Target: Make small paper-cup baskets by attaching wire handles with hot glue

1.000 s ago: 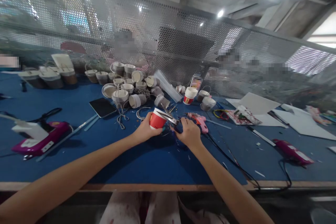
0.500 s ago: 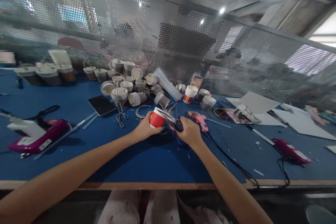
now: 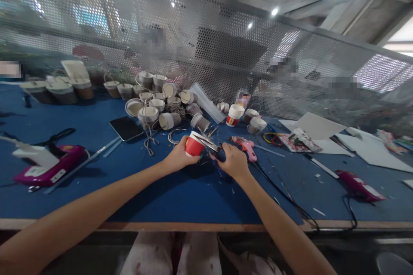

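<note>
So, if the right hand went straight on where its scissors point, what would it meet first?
Likely the red cup in the left hand; the scissors overlap its rim, though depth is unclear.

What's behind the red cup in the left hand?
A tipped grey cup lies behind it on the blue tabletop. The red cup and scissors cover part of the tabletop, so that patch can't be seen.

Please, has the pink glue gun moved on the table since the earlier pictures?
No. The pink glue gun lies in the same spot relative to the stacked paper cups behind it, with no visible shift.
</note>
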`<state>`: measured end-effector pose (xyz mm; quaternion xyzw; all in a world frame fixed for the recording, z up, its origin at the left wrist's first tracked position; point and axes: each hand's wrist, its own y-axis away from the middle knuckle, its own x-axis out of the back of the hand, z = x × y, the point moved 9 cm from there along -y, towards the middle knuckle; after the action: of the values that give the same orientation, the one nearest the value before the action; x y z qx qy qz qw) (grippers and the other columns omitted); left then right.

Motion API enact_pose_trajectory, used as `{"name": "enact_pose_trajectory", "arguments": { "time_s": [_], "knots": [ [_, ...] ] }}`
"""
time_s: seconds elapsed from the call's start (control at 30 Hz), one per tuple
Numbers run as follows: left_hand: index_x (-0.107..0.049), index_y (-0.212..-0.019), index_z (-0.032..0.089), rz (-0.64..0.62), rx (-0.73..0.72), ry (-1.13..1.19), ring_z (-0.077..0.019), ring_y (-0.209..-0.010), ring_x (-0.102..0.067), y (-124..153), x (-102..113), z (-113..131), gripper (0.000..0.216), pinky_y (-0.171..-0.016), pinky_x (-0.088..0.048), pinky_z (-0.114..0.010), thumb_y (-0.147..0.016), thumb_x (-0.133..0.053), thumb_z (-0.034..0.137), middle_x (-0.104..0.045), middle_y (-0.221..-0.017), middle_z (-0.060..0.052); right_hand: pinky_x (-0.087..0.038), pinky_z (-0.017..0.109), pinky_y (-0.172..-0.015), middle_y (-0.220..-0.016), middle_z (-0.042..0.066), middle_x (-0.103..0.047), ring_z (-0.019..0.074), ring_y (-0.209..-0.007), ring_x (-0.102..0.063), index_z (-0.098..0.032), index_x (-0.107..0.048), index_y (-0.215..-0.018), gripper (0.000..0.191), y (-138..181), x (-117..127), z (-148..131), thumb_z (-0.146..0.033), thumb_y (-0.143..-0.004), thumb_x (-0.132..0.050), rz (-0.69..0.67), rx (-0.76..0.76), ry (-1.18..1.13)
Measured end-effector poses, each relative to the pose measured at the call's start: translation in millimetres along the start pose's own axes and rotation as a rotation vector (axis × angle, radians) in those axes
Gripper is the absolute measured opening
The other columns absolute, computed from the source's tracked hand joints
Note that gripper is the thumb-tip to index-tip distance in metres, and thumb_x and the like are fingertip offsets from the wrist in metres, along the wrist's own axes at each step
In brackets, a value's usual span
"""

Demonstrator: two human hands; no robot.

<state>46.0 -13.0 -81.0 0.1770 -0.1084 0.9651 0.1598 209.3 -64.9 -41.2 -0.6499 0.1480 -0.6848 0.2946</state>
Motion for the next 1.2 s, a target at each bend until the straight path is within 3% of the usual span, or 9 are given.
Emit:
{"name": "enact_pose_trajectory", "arguments": {
  "time_s": [0.37, 0.57, 1.2],
  "knots": [
    [-0.045, -0.101, 0.018, -0.025, 0.001, 0.026, -0.0134, -0.066, -0.054, -0.2, -5.1, -3.5, 0.053, -0.061, -0.044, -0.027, -0.059, -0.070, 0.037, -0.057, -0.082, -0.001, -0.034, 0.027, -0.058, -0.081, 0.011, -0.065, 0.0207, -0.072, -0.059, -0.012, -0.060, -0.096, 0.050, 0.7, -5.0, -2.8, -0.056, -0.083, -0.041, -0.040, -0.029, 0.004],
    [-0.048, -0.102, 0.018, -0.002, -0.006, 0.046, -0.0134, -0.062, -0.055, -0.9, -2.3, -3.8, 0.056, -0.060, -0.045, -0.028, -0.055, -0.072, 0.035, -0.059, -0.077, 0.000, -0.034, 0.027, -0.059, -0.083, 0.011, -0.065, 0.0206, -0.073, -0.058, -0.013, -0.061, -0.094, 0.055, 1.2, -3.7, -1.7, -0.062, -0.082, -0.038, -0.028, -0.020, 0.015],
    [-0.045, -0.106, 0.017, 0.025, 0.054, -0.065, -0.0161, -0.062, -0.057, -1.7, 4.4, -4.6, 0.060, -0.059, -0.045, -0.030, -0.056, -0.071, 0.037, -0.059, -0.078, -0.002, -0.027, 0.025, -0.052, -0.065, 0.006, -0.064, 0.0163, -0.061, -0.058, -0.014, -0.060, -0.080, 0.047, -1.2, 0.7, -2.0, -0.057, -0.084, -0.043, 0.039, 0.058, 0.017]
  ]
}}
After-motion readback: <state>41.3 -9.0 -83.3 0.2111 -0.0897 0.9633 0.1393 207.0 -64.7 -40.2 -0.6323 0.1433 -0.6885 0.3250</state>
